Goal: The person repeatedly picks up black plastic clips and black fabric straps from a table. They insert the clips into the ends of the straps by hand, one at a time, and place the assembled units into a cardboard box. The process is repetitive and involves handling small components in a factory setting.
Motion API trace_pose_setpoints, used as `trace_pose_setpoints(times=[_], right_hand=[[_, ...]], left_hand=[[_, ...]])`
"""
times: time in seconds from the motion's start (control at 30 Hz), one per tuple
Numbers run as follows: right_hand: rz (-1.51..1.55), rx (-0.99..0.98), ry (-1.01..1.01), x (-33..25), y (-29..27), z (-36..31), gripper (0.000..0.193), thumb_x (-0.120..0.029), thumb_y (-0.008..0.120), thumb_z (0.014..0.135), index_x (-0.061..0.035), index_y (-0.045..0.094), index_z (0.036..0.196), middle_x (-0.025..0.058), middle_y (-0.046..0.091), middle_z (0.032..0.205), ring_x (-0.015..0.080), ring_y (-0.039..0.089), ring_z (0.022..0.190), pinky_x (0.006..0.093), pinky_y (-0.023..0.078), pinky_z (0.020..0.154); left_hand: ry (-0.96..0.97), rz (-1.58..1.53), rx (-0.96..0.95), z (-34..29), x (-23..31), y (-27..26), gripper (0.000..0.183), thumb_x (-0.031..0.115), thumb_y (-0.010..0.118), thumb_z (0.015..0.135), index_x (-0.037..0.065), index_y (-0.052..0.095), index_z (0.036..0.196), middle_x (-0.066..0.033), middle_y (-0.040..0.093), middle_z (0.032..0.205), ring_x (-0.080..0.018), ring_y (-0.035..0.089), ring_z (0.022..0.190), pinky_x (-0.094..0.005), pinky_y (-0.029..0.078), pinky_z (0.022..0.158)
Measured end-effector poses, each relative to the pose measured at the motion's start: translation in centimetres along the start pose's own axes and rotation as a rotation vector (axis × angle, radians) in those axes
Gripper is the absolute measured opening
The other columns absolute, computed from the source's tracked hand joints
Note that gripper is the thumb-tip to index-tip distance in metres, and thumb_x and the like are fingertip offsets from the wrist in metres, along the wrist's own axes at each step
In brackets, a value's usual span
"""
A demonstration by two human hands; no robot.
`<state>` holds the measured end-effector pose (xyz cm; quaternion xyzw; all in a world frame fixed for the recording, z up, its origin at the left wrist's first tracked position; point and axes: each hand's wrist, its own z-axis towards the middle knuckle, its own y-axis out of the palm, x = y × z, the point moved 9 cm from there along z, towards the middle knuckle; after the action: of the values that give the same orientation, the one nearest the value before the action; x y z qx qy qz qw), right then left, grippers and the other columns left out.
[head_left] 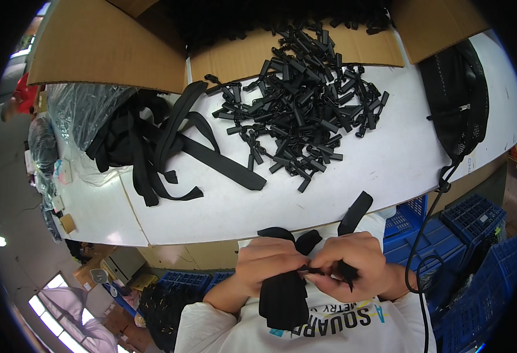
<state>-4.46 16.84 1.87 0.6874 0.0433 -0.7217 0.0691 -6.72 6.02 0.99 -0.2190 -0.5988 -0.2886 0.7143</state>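
Observation:
My left hand [270, 262] is closed on a black fabric strip [283, 303], which hangs down in front of my shirt. My right hand [355, 265] pinches close beside it, with a black strip end [356, 212] sticking up behind its knuckles. The fingertips of both hands meet at a small dark piece that I cannot make out. Beyond them, on the white table [211, 217], lies a heap of small black zipper pulls [299, 106] with cord loops. To its left is a tangle of loose black fabric strips [211, 159].
An open cardboard box [111, 47] stands at the back, with dark contents. Clear plastic wrapping [87, 117] lies at the left. On the right sits a black mesh bag [455, 100] with a dangling black cord [414, 253]. Blue crates [470, 223] stand below the table's right edge.

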Motion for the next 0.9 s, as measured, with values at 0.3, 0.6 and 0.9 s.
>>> trace_pose_setpoints(times=[0.3,0.6,0.9], right_hand=[[0.174,0.017,0.15,1.3,-0.6,-0.2,0.016,0.001,0.067,0.076,0.0,0.056,0.088,0.0035,0.062,0.064,0.0058,0.053,0.046,0.0198,0.037,0.04],[0.05,-0.014,0.128,0.7,-0.2,0.3,0.013,0.0,0.067,0.075,-0.001,0.057,0.084,0.0047,0.058,0.06,0.0117,0.052,0.044,0.0232,0.037,0.04],[-0.157,0.098,-0.199,-2.2,-0.8,0.2,0.017,0.003,0.067,0.07,0.0003,0.059,0.084,0.0086,0.054,0.059,0.0206,0.051,0.044,0.0294,0.039,0.041]], left_hand=[[-0.135,-0.073,-0.034,-0.5,-0.9,-0.1,0.024,0.001,0.073,0.066,-0.007,0.06,0.085,-0.0141,0.058,0.065,-0.025,0.057,0.052,-0.0319,0.042,0.045],[-0.057,-0.043,0.021,-0.3,-0.7,-0.7,0.025,0.005,0.074,0.067,-0.005,0.062,0.087,-0.0161,0.062,0.069,-0.0265,0.061,0.057,-0.0307,0.047,0.052],[-0.11,0.037,0.029,0.9,-0.2,-0.4,0.025,0.003,0.075,0.064,-0.003,0.065,0.086,-0.0127,0.062,0.079,-0.021,0.063,0.066,-0.0278,0.048,0.055]])
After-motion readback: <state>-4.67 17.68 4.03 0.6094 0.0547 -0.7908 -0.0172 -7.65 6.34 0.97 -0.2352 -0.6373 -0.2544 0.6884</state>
